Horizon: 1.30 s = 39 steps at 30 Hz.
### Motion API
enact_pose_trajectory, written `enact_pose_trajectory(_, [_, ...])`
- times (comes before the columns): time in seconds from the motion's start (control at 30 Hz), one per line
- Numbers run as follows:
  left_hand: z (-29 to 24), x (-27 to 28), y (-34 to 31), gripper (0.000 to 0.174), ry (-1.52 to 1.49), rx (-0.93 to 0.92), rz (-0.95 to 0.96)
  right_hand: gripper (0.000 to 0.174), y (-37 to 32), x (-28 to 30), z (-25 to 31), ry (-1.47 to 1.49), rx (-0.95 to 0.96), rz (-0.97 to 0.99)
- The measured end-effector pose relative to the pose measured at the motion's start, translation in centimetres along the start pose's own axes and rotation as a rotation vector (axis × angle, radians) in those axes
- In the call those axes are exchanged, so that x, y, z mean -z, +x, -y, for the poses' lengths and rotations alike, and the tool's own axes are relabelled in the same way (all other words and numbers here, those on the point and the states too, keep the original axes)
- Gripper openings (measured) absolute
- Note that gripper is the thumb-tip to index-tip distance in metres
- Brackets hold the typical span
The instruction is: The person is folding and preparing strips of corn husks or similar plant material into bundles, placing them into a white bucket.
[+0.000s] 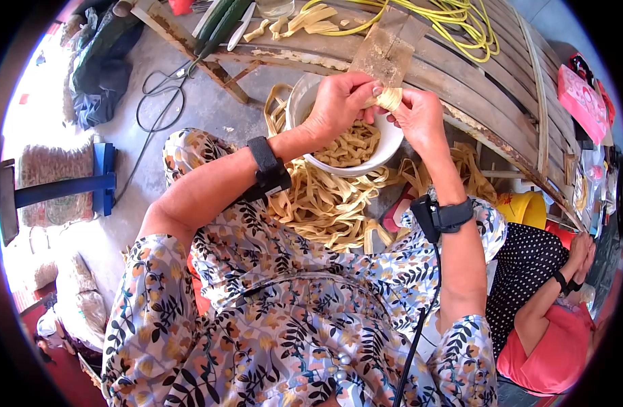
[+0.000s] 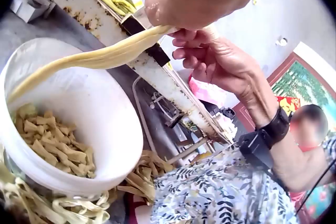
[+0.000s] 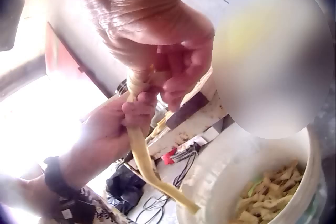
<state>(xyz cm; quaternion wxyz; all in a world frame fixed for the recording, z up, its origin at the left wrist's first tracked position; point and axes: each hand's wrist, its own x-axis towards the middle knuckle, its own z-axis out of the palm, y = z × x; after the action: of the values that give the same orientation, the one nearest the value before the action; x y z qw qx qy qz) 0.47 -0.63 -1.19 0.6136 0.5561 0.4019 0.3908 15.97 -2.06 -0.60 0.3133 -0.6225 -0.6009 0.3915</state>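
Observation:
Over a white bucket (image 1: pixel 395 144), my left hand (image 1: pixel 335 105) and right hand (image 1: pixel 422 121) meet close together, both pinching one pale yellow strip. A wrapped part of the strip (image 1: pixel 390 99) shows between the fingertips. In the left wrist view, a long tail of the strip (image 2: pixel 105 57) hangs from the hands toward the bucket's far wall. The right wrist view shows it wound near the right hand (image 3: pixel 157 35) and running down past the left fingers (image 3: pixel 137 111). Short yellow pieces (image 1: pixel 355 146) lie inside the bucket.
Long loose strips (image 1: pixel 325 203) lie heaped below the bucket. A slatted bench (image 1: pixel 474 88) with rusty edges stands in front, bearing a yellow cord (image 1: pixel 484 41), short knotted pieces (image 1: pixel 311 19) and green cucumbers (image 1: pixel 223 27). Another person (image 1: pixel 549 339) sits at the right.

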Motion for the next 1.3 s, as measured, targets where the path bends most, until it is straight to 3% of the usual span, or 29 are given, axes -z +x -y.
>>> enact_pose_trajectory(0.1, [0.1,-0.1,-0.4,0.022,-0.006,0.018,-0.004,0.019,0.0,0.7,0.7,0.307,-0.181,0.186])
enact_pose_trajectory(0.17, [0.1,-0.1,-0.3,0.024,-0.072,0.035,-0.006,0.018,0.1,0.7,0.5,0.355,-0.132,0.175])
enact_pose_trajectory(0.23, [-0.4,0.3,0.1,0.027,0.059,0.051,0.058,0.014,0.3,0.1,-0.6,0.409,-0.075,0.144])
enact_pose_trajectory(0.37, [-0.5,-0.1,-0.3,0.033,0.444,-0.098,0.088,0.009,-0.1,-1.2,-1.6,-0.049,0.176,-0.094])
enact_pose_trajectory(0.43, [0.1,0.0,-0.3,0.028,0.451,-0.121,0.069,0.011,-0.5,-1.7,-1.5,-0.191,0.352,-0.188])
enact_pose_trajectory(0.5, [0.0,0.0,-0.5,0.025,0.511,-0.164,0.038,0.010,-0.9,-1.9,-1.4,-0.067,0.428,-0.213])
enact_pose_trajectory(0.6, [-1.2,-0.4,-0.8,0.020,0.202,-0.032,-0.037,0.010,-1.1,-1.3,-0.3,0.140,0.498,-0.258])
enact_pose_trajectory(0.67, [-1.2,0.0,-0.4,0.019,-0.179,0.158,0.043,0.009,-1.1,-0.4,0.3,0.242,0.535,-0.284])
enact_pose_trajectory(0.73, [-2.0,-0.2,-0.4,0.021,-0.399,0.315,0.086,0.009,-0.7,1.0,0.4,0.655,0.296,-0.312])
enact_pose_trajectory(0.8, [-1.7,-0.3,-0.3,0.023,-0.396,0.300,0.187,0.013,-0.3,2.5,-0.2,0.959,0.120,-0.281])
enact_pose_trajectory(0.9, [-1.7,0.1,-0.2,0.022,-0.349,0.296,0.278,0.018,-0.4,3.5,-0.3,0.992,-0.023,-0.326])
enact_pose_trajectory(1.03, [-0.3,1.9,-0.6,0.022,-0.401,0.361,0.381,0.017,0.0,7.6,-2.0,0.989,0.086,-0.483])
enact_pose_trajectory(1.07, [0.1,2.3,-0.4,0.021,-0.436,0.386,0.407,0.021,-0.5,7.6,-1.7,0.789,0.048,-0.416])
enact_pose_trajectory(1.17, [-0.4,2.0,-0.1,0.021,-0.477,0.399,0.469,0.023,-1.0,3.8,-0.1,0.763,-0.212,-0.070])
enact_pose_trajectory(1.3, [-0.4,2.2,0.0,0.021,-0.454,0.470,0.520,0.017,-0.8,1.9,-1.3,0.607,0.021,-0.074])
